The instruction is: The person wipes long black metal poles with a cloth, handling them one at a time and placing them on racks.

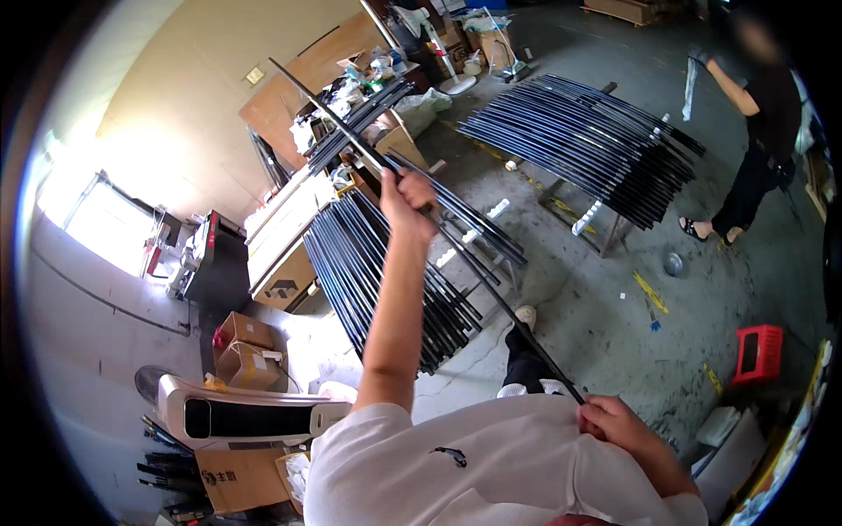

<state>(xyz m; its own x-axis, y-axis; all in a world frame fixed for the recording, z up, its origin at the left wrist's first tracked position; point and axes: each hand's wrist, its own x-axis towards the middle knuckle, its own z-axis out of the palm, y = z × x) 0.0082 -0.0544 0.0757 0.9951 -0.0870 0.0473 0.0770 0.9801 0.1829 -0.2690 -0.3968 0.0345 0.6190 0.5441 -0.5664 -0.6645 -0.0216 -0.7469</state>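
Observation:
A long, thin black rod (549,359) runs slantwise across the view, from the far upper left down to my body at the lower right. My left hand (408,203), arm stretched forward, is wrapped round it partway along. At its near end, close to my shirt, the fingers of my right hand (610,423) are closed on it. Beneath my left arm, a rack bears a row of similar black rods (351,263). Several more rods (481,219) lie just right of my left hand.
Another stand at the far right carries many black rods (579,145). Beyond it stands a person (763,123) in dark clothes, one hand raised with a pale strip. A red plastic stool (759,352) and a metal bowl (673,264) are on the floor. Cardboard boxes (246,351) stand left.

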